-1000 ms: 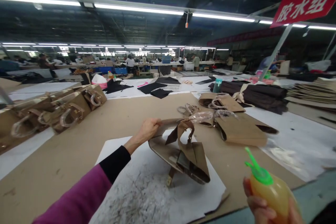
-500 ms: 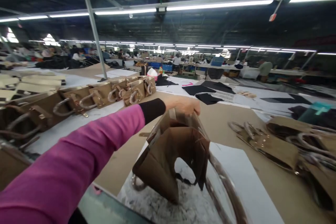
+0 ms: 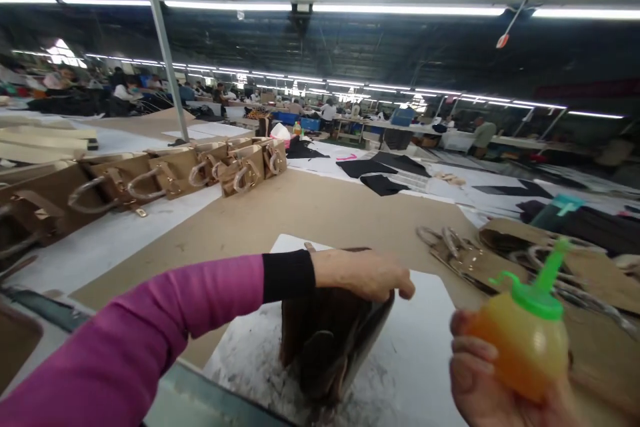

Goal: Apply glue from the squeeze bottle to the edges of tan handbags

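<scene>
My left hand [image 3: 361,274], in a pink sleeve with a black cuff, lies on top of a brown leather bag [image 3: 327,337] and grips its upper edge. The bag stands upright on a white glue-stained sheet [image 3: 423,353] near the table's front edge. My right hand [image 3: 493,387] at the lower right is wrapped round an orange glue bottle [image 3: 525,337] with a green nozzle cap, held to the right of the bag and apart from it.
A row of finished brown bags with wrapped handles [image 3: 150,177] lines the left side. More bags [image 3: 500,257] lie flat on the right. Brown cardboard [image 3: 300,210] covers the table middle, with black fabric pieces [image 3: 383,177] behind. A metal post [image 3: 163,43] rises at the left; other workers sit far back.
The bag has come down from a lifted, tilted hold to stand upright under my left hand. My right hand with the glue bottle is back in view at the lower right.
</scene>
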Demonstrator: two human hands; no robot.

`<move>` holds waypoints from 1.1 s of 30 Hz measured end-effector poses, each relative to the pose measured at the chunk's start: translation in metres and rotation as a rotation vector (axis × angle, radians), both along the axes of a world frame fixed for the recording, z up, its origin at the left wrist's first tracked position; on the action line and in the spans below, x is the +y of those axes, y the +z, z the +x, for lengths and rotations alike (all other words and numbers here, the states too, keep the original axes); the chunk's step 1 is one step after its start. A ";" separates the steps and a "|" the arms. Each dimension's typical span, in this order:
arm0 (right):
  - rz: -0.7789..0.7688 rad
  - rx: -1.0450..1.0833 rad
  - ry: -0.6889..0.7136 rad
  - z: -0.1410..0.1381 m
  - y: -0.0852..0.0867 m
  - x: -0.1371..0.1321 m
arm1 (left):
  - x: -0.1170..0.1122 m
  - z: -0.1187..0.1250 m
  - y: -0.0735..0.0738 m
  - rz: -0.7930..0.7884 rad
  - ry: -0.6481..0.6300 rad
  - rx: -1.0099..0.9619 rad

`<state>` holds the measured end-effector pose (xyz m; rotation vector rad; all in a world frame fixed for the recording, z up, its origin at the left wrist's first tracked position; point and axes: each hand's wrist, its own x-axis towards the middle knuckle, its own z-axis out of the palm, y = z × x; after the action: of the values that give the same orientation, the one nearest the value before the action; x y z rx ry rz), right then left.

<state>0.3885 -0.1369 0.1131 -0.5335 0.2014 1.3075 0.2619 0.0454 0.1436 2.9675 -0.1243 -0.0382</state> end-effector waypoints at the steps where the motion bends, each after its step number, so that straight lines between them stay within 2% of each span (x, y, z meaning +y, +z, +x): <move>1: -0.005 0.009 -0.020 -0.009 0.009 0.008 | -0.003 -0.008 0.000 0.049 0.039 -0.080; 4: -0.054 -0.052 -0.109 -0.033 0.032 0.029 | -0.011 -0.035 0.006 0.056 0.232 -0.224; 6: -0.054 -0.135 -0.119 -0.044 0.039 0.040 | -0.016 -0.052 0.009 -0.043 0.327 -0.207; 7: -0.035 -0.177 -0.105 -0.048 0.041 0.045 | -0.017 -0.059 0.010 -0.099 0.327 -0.179; 10: 0.077 -0.269 -0.033 -0.056 0.040 0.060 | -0.017 -0.075 0.008 -0.205 0.223 -0.066; 12: 0.122 -0.294 0.004 -0.059 0.038 0.073 | -0.016 -0.083 0.006 -0.190 0.211 -0.003; 17: 0.151 -0.339 0.103 -0.060 0.029 0.106 | -0.025 -0.106 0.003 -0.123 0.411 0.139; 19: 0.147 -0.352 0.116 -0.058 0.024 0.114 | -0.032 -0.121 -0.003 -0.116 0.522 0.226; 21: 0.133 -0.365 0.115 -0.054 0.019 0.117 | -0.037 -0.136 -0.016 -0.098 0.658 0.284; 24: 0.098 -0.371 0.096 -0.047 0.014 0.114 | -0.035 -0.154 -0.039 -0.100 0.820 0.227; 27: 0.079 -0.384 0.096 -0.046 0.012 0.104 | -0.026 -0.154 -0.052 -0.138 0.956 0.132; 31: 0.042 -0.411 0.134 -0.054 0.008 0.088 | -0.007 -0.133 -0.048 -0.150 1.157 0.126; 33: 0.041 -0.449 0.160 -0.059 0.007 0.081 | 0.007 -0.122 -0.046 -0.144 1.205 0.128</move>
<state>0.3293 -0.0562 0.1200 -0.8049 -0.2438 1.3080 0.1399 0.0524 0.0979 2.3968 1.5346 -0.0550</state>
